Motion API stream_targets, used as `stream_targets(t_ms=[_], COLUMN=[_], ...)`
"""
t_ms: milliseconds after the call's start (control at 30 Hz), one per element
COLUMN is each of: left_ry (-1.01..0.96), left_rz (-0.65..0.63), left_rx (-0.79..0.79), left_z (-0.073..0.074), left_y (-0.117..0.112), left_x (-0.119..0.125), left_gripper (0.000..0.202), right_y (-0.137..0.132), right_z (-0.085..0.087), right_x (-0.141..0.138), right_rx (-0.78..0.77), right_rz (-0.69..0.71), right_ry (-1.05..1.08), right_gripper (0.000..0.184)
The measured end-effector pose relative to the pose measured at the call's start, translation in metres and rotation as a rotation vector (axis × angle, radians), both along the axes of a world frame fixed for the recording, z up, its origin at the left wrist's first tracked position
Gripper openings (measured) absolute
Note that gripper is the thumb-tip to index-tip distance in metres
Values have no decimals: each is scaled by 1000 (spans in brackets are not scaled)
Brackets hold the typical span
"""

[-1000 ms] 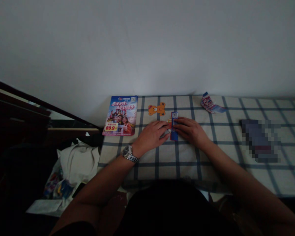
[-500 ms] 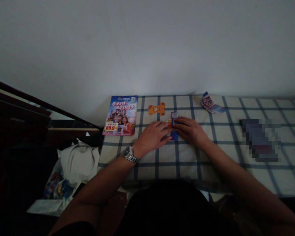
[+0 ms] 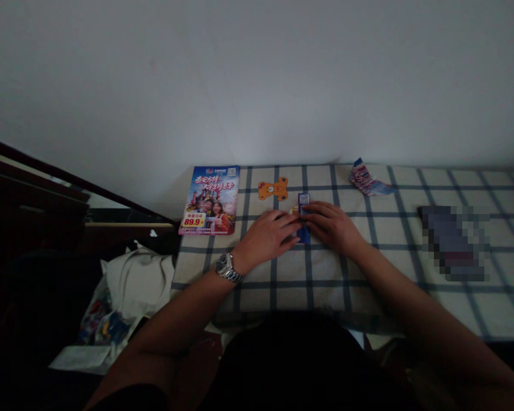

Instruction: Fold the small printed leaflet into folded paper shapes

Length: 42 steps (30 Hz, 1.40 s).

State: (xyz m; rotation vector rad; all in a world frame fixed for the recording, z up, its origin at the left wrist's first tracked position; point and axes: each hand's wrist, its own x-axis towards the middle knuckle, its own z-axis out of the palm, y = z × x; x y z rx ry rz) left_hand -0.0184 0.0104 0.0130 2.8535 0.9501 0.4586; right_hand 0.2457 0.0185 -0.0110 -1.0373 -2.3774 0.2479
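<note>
A small folded flyer (image 3: pixel 304 198), blue with a QR code at its top, lies on the checked cloth in front of me. From its left side, my left hand (image 3: pixel 269 235), a metal watch (image 3: pixel 227 266) on the wrist, is closed on it with the fingertips. My right hand (image 3: pixel 334 228) holds its right edge with bent fingers. Both hands rest low against the cloth, fingertips almost meeting over the paper. Much of the flyer is hidden under the fingers, and the thumbs barely show.
A stack of printed flyers (image 3: pixel 209 200) lies at the table's left end. Behind my hands is an orange bear figure (image 3: pixel 273 189). A folded, crumpled flyer (image 3: pixel 368 181) sits at the back. A blurred dark object (image 3: pixel 452 242) lies right. White bags (image 3: pixel 137 274) stand beside the table (image 3: pixel 274 294).
The fingers have shifted very slightly over the folded flyer, and a little more of its upper part shows. Everything else stays in place, apart from a slight camera shift.
</note>
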Motion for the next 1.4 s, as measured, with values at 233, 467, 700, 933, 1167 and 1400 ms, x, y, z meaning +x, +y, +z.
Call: stream_targets(t_ms=[233, 467, 700, 933, 1167, 1400], left_ry=[-12, -25, -40, -77, -43, -18], left_rz=[-2, -24, -38, -45, -64, -79], left_rx=[-18, -30, -43, -12, 7, 18], left_z=[3, 0, 1, -2, -7, -6], left_y=[0, 2, 3, 6, 8, 8], left_x=[0, -3, -4, -8, -9, -10], left_gripper=[35, 34, 34, 31, 32, 34], right_y=[2, 2, 1, 3, 1, 0], right_z=[0, -3, -1, -1, 2, 2], right_x=[-2, -3, -4, -3, -5, -7], right_rx=[-11, -10, -8, -32, -13, -27], right_rz=[-21, -28, -31, -28, -40, -53], right_ry=[-13, -34, -34, -28, -10, -5], right_gripper=[40, 37, 36, 36, 35, 36])
